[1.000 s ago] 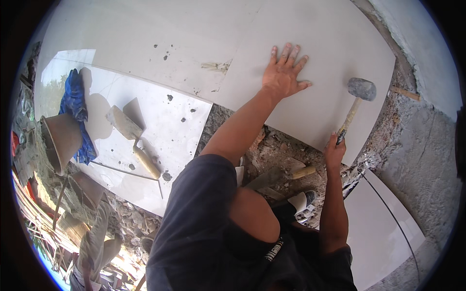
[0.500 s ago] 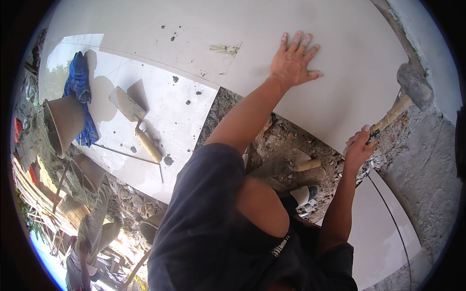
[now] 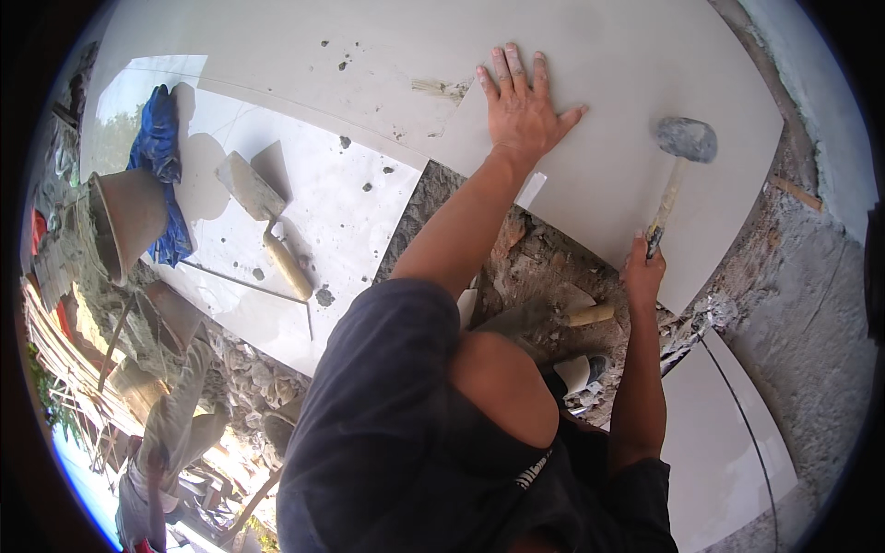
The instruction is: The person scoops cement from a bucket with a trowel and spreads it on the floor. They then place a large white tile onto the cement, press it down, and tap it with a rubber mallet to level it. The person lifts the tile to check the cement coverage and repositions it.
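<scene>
My left hand lies flat on a large pale floor tile, its fingers stretched out and the forearm reaching over the tile's near edge. In my right hand is the handle of a rubber mallet, whose dark grey head is over the same tile, to the right of my left hand. Whether that head touches the tile or hovers just above it, I cannot tell. Rubble and soil show along the tile's near edge.
A trowel and a blue cloth or bag lie on tiles at left, beside a bucket. Another wooden-handled tool rests in the soil. A loose tile with a dark cord sits lower right, near the rough wall. Another person is at lower left.
The mallet has swung left from beside the wall to over the tile, with my right hand shifting left too. My left hand has slid left across the tile and stays flat.
</scene>
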Available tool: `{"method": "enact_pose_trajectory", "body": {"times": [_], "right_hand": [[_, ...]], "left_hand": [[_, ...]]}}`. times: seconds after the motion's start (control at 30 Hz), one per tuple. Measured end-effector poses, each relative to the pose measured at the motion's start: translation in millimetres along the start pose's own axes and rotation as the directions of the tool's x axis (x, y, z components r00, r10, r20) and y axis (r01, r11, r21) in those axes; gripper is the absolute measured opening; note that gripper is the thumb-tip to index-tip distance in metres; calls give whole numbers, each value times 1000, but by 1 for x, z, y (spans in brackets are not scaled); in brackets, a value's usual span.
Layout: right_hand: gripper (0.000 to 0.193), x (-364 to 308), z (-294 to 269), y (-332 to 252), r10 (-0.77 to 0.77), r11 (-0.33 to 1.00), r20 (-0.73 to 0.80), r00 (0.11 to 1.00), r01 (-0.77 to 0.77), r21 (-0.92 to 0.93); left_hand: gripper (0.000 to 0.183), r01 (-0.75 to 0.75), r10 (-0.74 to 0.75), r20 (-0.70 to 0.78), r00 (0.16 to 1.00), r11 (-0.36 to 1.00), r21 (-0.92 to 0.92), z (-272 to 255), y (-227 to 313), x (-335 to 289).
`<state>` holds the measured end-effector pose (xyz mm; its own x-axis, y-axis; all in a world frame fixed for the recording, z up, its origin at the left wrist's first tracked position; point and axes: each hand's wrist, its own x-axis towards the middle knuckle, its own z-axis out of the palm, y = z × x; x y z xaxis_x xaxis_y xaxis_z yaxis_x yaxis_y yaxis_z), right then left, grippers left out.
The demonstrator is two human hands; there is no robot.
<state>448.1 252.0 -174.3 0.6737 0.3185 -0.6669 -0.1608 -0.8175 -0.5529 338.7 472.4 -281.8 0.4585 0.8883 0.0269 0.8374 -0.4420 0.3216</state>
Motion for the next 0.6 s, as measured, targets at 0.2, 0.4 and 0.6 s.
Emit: {"method": "enact_pose_trajectory", "body": {"times": [0.2,0.4,0.6], "right_hand": [[34,14,-5,26,-301,916,-315,900,365,167],[45,5,-64,-12,-371,800,-35,928,301,-519],[58,-56,-207,5,-446,782,-218,868,260,-567]], "left_hand": [[100,32,-33,-55,998,999,-26,0,0,2],[104,17,-13,-100,995,999,40,9,-5,1],[103,-213,194,94,977,928,305,2,9,0]]}}
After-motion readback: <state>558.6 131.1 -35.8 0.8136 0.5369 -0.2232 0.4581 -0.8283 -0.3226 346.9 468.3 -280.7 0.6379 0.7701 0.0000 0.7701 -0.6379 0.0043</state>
